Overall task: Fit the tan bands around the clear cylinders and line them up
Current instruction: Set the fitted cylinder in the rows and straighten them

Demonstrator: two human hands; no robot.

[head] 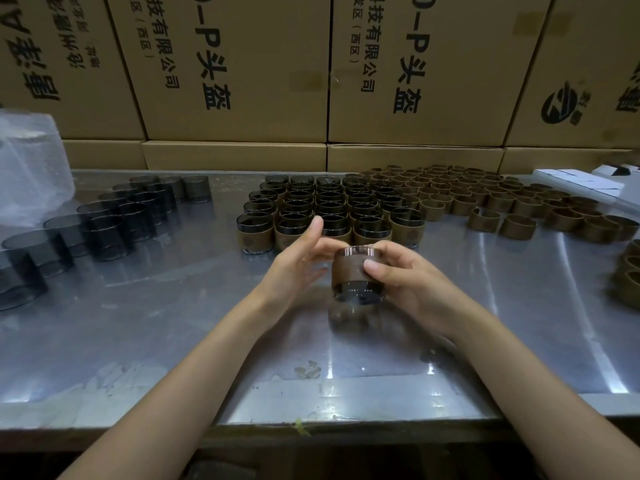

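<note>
Item in hand: one clear cylinder point(356, 275) wearing a tan band point(348, 270), held above the metal table point(173, 323) at frame centre.

Right hand point(405, 282) grips it from 3 o'clock, thumb curled across the band's near face, fingers wrapped behind. Left hand point(301, 258) sits at 9 o'clock, thumb raised, fingers loosely extended along the far side; whether they touch cannot be told. Cylinder axis near upright, tilted slightly toward the viewer; band rides high, clear wall exposed below. Banded stock point(329, 209) stands in rows at 12 o'clock, nearest the left hand; likely destination. Bare cylinders point(104, 223) at 10 o'clock, loose bands point(485, 199) at 2 o'clock.
</note>
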